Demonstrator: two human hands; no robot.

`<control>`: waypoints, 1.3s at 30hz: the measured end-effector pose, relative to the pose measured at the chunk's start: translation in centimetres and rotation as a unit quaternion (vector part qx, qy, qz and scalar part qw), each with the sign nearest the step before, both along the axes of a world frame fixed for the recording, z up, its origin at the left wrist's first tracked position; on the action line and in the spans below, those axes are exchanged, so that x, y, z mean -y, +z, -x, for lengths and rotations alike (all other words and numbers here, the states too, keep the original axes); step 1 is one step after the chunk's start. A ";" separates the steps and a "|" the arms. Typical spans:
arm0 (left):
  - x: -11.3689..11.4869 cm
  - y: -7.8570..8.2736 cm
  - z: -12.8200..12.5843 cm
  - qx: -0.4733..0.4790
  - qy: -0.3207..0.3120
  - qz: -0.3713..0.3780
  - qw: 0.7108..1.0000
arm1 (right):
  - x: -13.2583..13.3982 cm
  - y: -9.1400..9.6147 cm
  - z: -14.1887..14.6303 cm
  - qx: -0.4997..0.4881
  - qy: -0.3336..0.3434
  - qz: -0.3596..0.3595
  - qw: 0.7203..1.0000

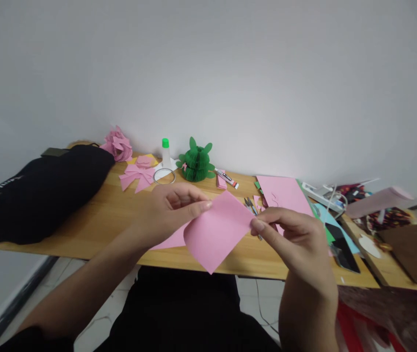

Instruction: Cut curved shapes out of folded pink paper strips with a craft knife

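Note:
A square of pink paper point(218, 234) is held in the air over the table's front edge, one corner pointing down and its left side curling. My left hand point(173, 210) pinches its upper left edge between thumb and fingers. At its right corner, my right hand point(292, 232) grips it with thumb and forefinger. Behind the square, another pink sheet point(170, 240) lies on the table, partly hidden. Scissors point(250, 205) lie near my right hand, partly covered by the paper and hand.
On the wooden table point(94, 220) stand a green paper honeycomb figure point(196, 164) and a glue bottle point(166, 154). A black bag point(54, 190) covers the left end. Pink paper bows point(138, 176), a marker-like tube point(226, 178), a large pink sheet point(285, 193) and a phone point(342, 249) lie around.

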State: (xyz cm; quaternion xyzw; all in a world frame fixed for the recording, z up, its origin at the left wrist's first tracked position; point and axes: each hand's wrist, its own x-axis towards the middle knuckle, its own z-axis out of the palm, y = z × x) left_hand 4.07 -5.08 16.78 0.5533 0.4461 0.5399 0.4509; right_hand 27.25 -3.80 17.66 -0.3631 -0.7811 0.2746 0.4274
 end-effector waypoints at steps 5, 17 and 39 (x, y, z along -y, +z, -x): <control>-0.3 0.0 -0.1 0.040 -0.110 0.016 0.993 | 0.3 0.2 0.3 -0.001 0.032 -0.006 0.999; 0.2 0.4 -0.6 -0.004 -0.021 0.016 1.000 | 0.7 0.4 0.5 0.006 0.025 -0.026 0.999; -0.1 -1.7 0.3 0.109 -0.083 0.083 0.987 | 0.4 -0.7 0.6 -0.039 0.014 0.049 0.998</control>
